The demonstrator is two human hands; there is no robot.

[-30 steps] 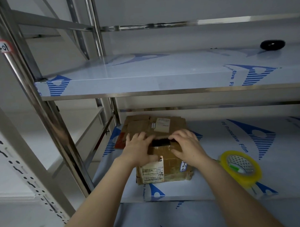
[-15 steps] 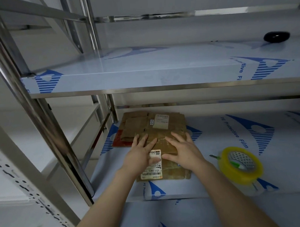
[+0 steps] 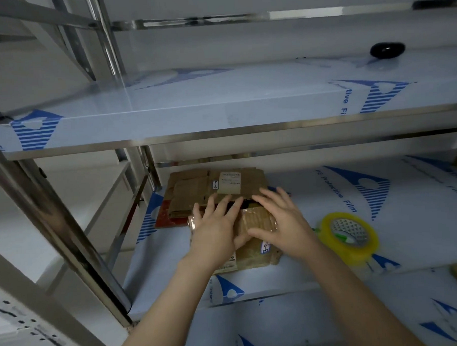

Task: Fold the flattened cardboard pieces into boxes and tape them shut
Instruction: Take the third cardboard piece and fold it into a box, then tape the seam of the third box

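Head camera looks down at a metal rack, where a small cardboard box (image 3: 253, 258) sits near the front edge of the middle shelf (image 3: 418, 218), which is covered in white film with blue print. Both hands lie flat on the box's top. The left hand (image 3: 214, 233) has its fingers straight and spread, pointing toward the back of the shelf, palm down on the left half of the top. The right hand (image 3: 283, 222) lies the same way on the right half, fingers stretched out and slightly fanned; neither grips anything. The two thumbs meet near the middle of the top, where shiny clear tape shows between them. A dark gap shows at the box's far edge, just under the fingertips.

Right behind the box, touching or nearly touching it, lies a stack of flattened cardboard pieces (image 3: 197, 192) with a white label. A yellow roll of tape (image 3: 350, 236) lies on the shelf to the right, near the right wrist. On the upper shelf (image 3: 219, 103) rests a small black object (image 3: 387, 50).
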